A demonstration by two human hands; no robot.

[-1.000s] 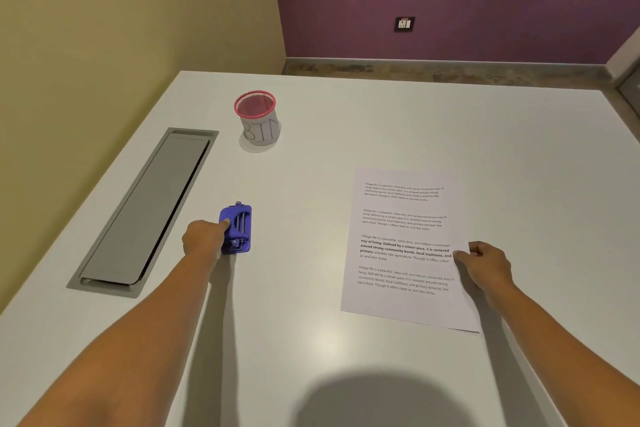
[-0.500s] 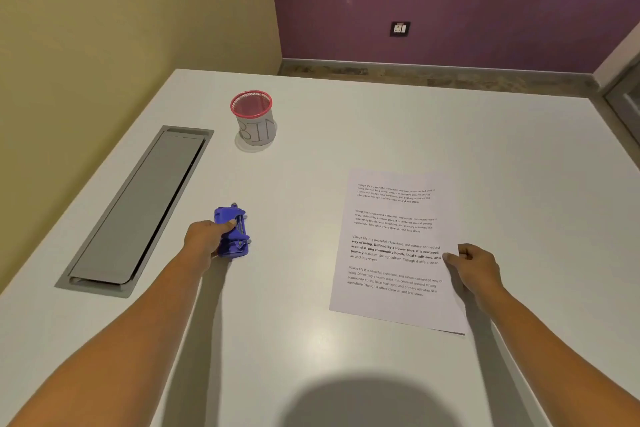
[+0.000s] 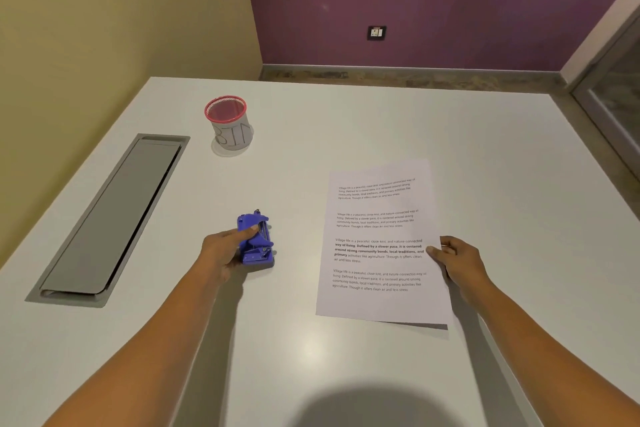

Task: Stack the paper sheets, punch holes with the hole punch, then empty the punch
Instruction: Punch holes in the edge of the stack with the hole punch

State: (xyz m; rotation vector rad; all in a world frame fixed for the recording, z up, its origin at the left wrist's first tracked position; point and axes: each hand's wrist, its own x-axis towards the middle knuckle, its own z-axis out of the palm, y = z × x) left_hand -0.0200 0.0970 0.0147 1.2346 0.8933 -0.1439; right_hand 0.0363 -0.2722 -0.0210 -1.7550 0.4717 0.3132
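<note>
A small blue hole punch [image 3: 257,240] stands on the white table [image 3: 346,121], left of centre. My left hand [image 3: 223,250] is wrapped around its left side, thumb on top. To the right lies a stack of printed paper sheets [image 3: 379,243]. My right hand [image 3: 457,262] pinches the stack's right edge at mid-height, and the near right corner is lifted slightly off the table.
A pink-rimmed mesh cup labelled BIN [image 3: 229,123] stands at the back left. A long grey cable hatch [image 3: 110,218] is set into the table along the left side. Yellow and purple walls meet behind the table.
My left hand has closed more fully on the hole punch. My right hand has raised the paper's right edge a little. The view shifted slightly.
</note>
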